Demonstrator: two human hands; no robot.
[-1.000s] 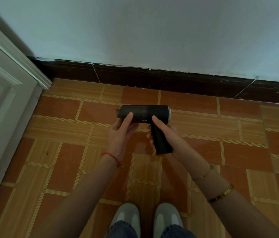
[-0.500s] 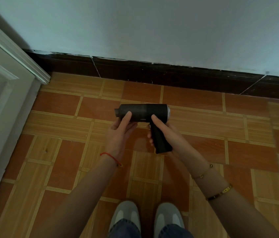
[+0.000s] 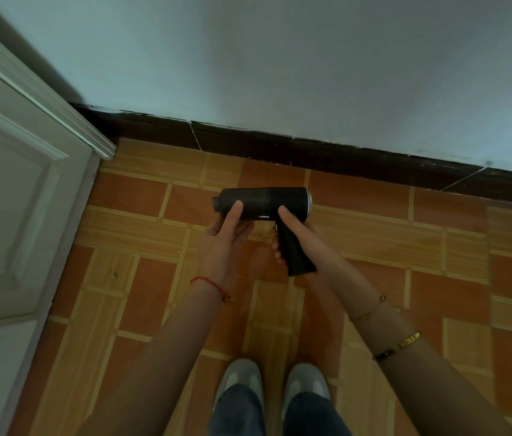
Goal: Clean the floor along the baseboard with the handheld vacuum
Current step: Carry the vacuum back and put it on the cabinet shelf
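The right hand (image 3: 298, 243) curls around the grip of the black cylindrical handheld vacuum (image 3: 262, 204), while the left hand (image 3: 223, 243) cradles its barrel near the nozzle, thumb on top. Little has changed over the last second: the vacuum stays held at mid-height, well above the orange tiled floor (image 3: 374, 234) and short of the dark baseboard (image 3: 327, 155). Cleaning has likely not begun.

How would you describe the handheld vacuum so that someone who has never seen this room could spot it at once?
Start at the dark baseboard under the pale wall, then look down over the orange tiled floor. The handheld vacuum is there, gripped by the left hand and right hand. It is the only black, pistol-shaped thing.
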